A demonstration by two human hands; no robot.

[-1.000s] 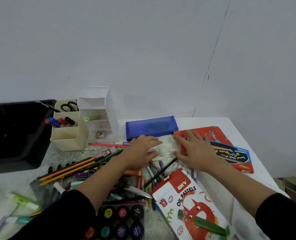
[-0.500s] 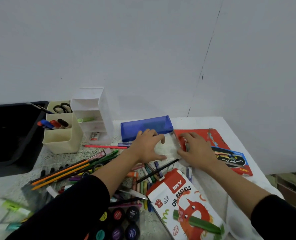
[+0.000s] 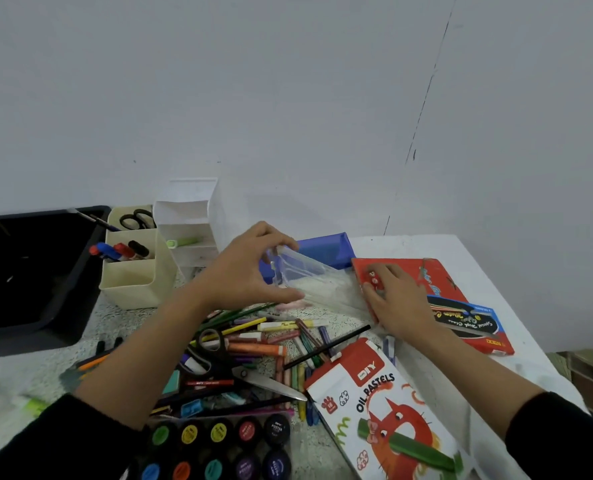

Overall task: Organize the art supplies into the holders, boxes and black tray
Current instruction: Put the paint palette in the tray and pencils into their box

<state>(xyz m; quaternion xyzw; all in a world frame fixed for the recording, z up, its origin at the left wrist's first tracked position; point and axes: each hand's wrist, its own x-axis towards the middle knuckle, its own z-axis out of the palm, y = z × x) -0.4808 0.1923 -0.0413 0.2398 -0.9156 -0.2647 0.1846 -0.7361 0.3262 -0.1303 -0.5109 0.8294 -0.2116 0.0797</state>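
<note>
Box [image 3: 383,419], "DIY OIL PASTELS" label

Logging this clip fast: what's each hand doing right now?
Left hand: grips the clear plastic case at its raised end.
Right hand: open, fingers flat on the red box beside the case.

Pale speckled table [image 3: 125,320], white covering [image 3: 461,251] on its right end, black tray [image 3: 28,337] far left, cream holder [image 3: 132,285] beside white tiered organizer [image 3: 191,220], blue pencil case [image 3: 323,249] near the wall, red crayon box [image 3: 447,285] right, oil pastels box [image 3: 385,410], scissors [image 3: 246,372], loose pencils and crayons [image 3: 271,332], 10 paint pots [image 3: 219,445] nearest.
</note>
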